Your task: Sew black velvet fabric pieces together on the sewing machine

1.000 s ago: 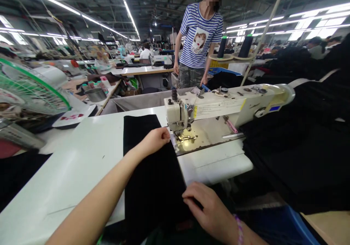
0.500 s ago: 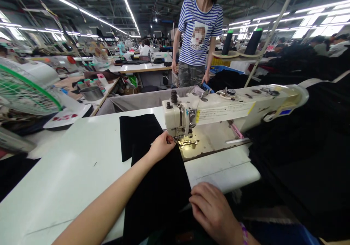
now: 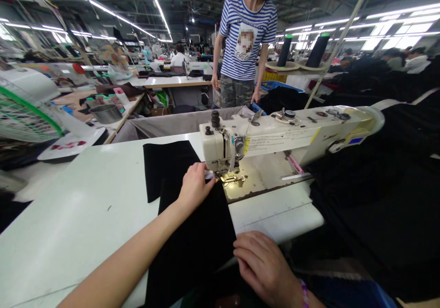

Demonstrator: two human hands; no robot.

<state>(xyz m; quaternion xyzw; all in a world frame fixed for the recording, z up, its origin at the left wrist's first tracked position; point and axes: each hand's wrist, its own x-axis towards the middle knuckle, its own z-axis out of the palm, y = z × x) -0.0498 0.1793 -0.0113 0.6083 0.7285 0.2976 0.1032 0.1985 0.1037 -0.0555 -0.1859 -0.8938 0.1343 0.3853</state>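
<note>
A black fabric piece [image 3: 192,239] runs from the sewing machine [image 3: 220,147] down past the table's front edge, overlapping another black panel [image 3: 161,170] on its left. Close to the lit presser foot, my left hand [image 3: 195,184] rests over the cloth, thumb and fingers closed around a small whitish piece [image 3: 209,175]; its kind is too small to make out. My right hand [image 3: 263,262], lower down, pinches the right edge of the black fabric between thumb and curled fingers. A purple bead bracelet [image 3: 305,294] circles that wrist.
A white tabletop [image 3: 96,207] spreads left of the cloth. A green-rimmed fan [image 3: 30,111] and a metal bowl [image 3: 106,114] stand farther left. Dark cloth [image 3: 378,198] is heaped on the right. A person in a striped shirt [image 3: 247,37] stands behind the machine, near thread cones [image 3: 318,51].
My left hand has shifted slightly left, its thumb lies straighter, and the whitish piece now shows. My right hand stays at the fabric edge. The whole view has shifted a little.
</note>
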